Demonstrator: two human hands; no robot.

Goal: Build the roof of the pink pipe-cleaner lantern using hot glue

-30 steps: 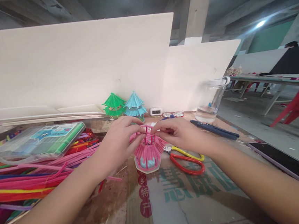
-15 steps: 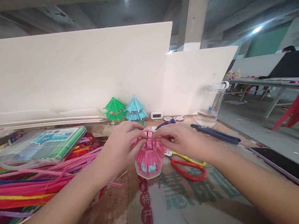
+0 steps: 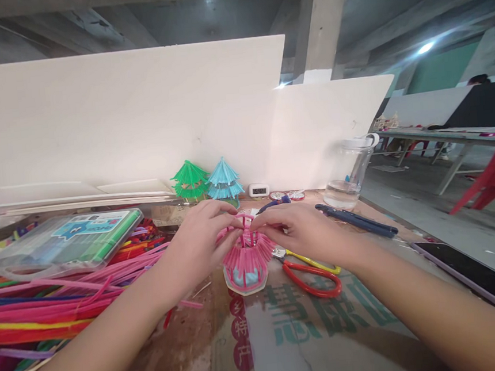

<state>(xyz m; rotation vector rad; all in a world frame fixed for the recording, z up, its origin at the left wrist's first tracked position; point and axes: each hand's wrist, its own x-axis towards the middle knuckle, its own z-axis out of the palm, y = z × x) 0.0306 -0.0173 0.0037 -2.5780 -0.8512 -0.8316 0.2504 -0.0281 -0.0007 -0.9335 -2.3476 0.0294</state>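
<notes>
A small pink pavilion model point(image 3: 248, 260), built from fuzzy pipe cleaners, stands on a pale many-sided base right in front of me. Inside its lower part a light blue patch shows. My left hand point(image 3: 203, 232) pinches the upper frame from the left, thumb and fingertips together. From the right, my right hand point(image 3: 297, 227) pinches the same upper frame, its fingers curled inward. The fingertips partly cover the pink top. Scissors point(image 3: 311, 278) with red and yellow handles lie just right of the model, under my right hand.
Pipe cleaners point(image 3: 59, 309) and a clear plastic case point(image 3: 62, 242) lie at left. Behind stand a green model point(image 3: 190, 179), a blue model point(image 3: 224, 179) and a small digital clock point(image 3: 259, 191). Pliers point(image 3: 357, 220), a water bottle point(image 3: 348, 176) and a phone point(image 3: 476, 281) are at right.
</notes>
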